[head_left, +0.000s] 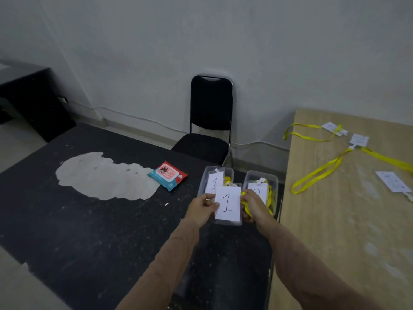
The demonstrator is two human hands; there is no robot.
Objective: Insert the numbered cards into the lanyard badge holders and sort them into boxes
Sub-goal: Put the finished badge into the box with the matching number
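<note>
Just at the near side of two clear plastic boxes, both hands hold one badge holder [228, 205] with a white card that shows the number 1. The left hand [202, 206] pinches the left edge of the holder between the thumb on top and the curled fingers below. The right hand [253, 203] is closed around a bunched yellow lanyard [247, 210] and touches the right edge of the holder; how its fingers lie under the holder I cannot tell. Both forearms reach forward from the near edge and come together at the holder, with the wrists about level.

The holder is above the black table [89, 231] and covers the near end of the left box [206, 173]. In this box lies another card with a 1 [215, 182]. The right box [248, 178] holds a card [259, 191] whose number is partly hidden by the right hand, together with some yellow strap.

On the wooden table [335, 242] at the right lie more yellow lanyards [317, 173] and three badge holders [392, 181], well apart from the boxes. A pack of wet wipes [167, 175] lies left of the boxes, and a black chair [210, 117] stands at the far wall.
</note>
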